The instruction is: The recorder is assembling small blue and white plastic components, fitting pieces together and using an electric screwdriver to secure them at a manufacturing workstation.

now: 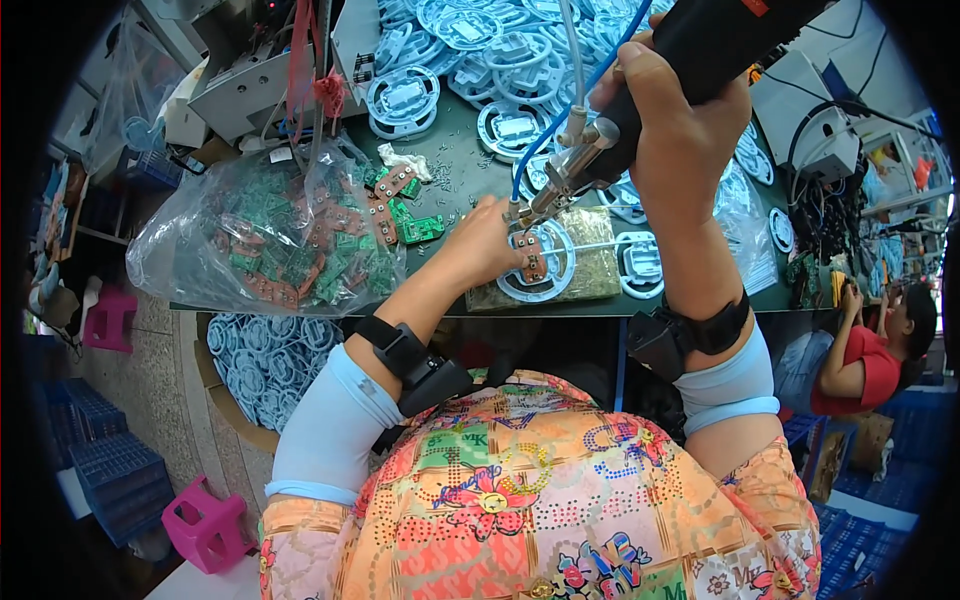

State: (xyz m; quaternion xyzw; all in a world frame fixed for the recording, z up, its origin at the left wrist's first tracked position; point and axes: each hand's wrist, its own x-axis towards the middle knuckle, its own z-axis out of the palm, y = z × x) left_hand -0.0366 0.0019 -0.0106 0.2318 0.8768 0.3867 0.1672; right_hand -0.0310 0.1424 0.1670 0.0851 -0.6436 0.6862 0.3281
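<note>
My right hand (680, 130) is wrapped around a black power screwdriver (722, 42), tilted down to the left. Its metal nose (560, 180), fed by a blue hose, reaches down beside my left fingers. With closed fingers, my left hand (485, 243) presses on a small brown circuit board (530, 258) inside a light-blue plastic wheel-shaped part (572, 262). That part lies on a flat, tan-wrapped block (600, 285) at the bench's near edge. The screwdriver's very tip is hard to make out behind the fingers.
A clear plastic bag (180, 240) of green and brown circuit boards lies left. Loose boards (415, 225) and scattered screws (455, 165) sit beside it. Blue wheel parts (510, 55) pile up behind; more fill a carton (270, 365) below. Another person (865, 355) sits at right.
</note>
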